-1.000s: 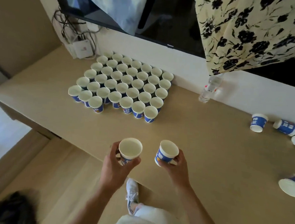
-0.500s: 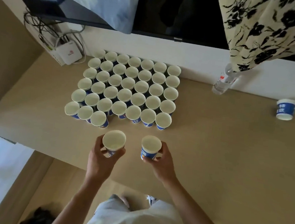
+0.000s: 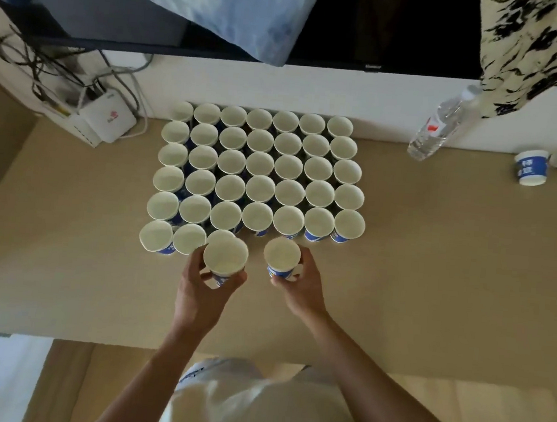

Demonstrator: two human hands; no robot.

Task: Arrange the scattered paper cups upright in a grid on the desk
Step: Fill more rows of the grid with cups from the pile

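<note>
Fingers of the left hand (image 3: 201, 291) curl round the left cup (image 3: 225, 255) low on its wall; the right hand (image 3: 300, 288) holds the right cup (image 3: 281, 256) likewise, both upright beside the front row of the grid (image 3: 259, 189). Probably light, thin, easily crushed: grip the wall gently.

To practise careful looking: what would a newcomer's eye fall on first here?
The tight block of upright paper cups at the back of the desk. In front of it, the left hand and right hand each hold another: the left cup and right cup. A clear bottle stands by the wall at right.
</note>
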